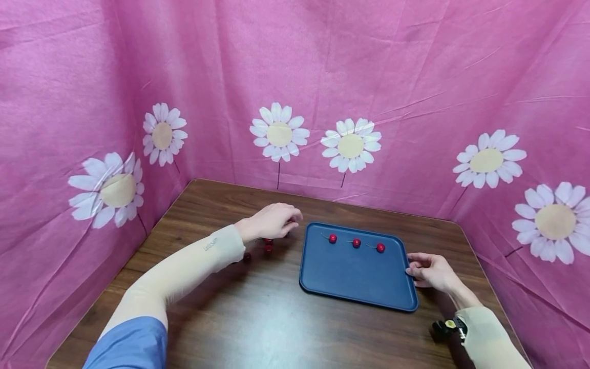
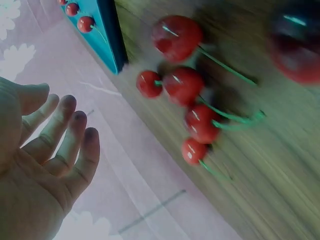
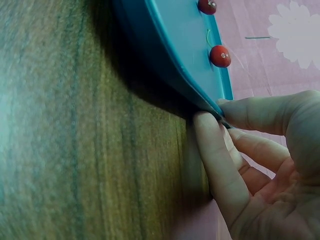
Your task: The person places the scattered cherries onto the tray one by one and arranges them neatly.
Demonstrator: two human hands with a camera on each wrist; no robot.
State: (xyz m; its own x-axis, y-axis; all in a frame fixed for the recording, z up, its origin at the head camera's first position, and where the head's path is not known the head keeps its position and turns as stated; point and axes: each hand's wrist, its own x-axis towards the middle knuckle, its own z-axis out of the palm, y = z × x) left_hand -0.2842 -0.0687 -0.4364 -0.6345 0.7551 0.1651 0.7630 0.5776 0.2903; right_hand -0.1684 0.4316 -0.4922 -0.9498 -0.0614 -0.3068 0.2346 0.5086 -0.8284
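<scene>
Left hand [image 1: 273, 221] aloft near cherries [image 2: 182, 86]

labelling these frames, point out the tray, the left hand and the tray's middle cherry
Tray [image 1: 357, 274]: head view, bare inner surface
Left hand [image 1: 272, 222]: head view, back of the hand
Middle cherry [image 1: 357, 243]: head view, its red skin

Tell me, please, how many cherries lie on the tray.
3: left cherry, middle cherry and right cherry, in a row toward the far edge of the tray.
</scene>
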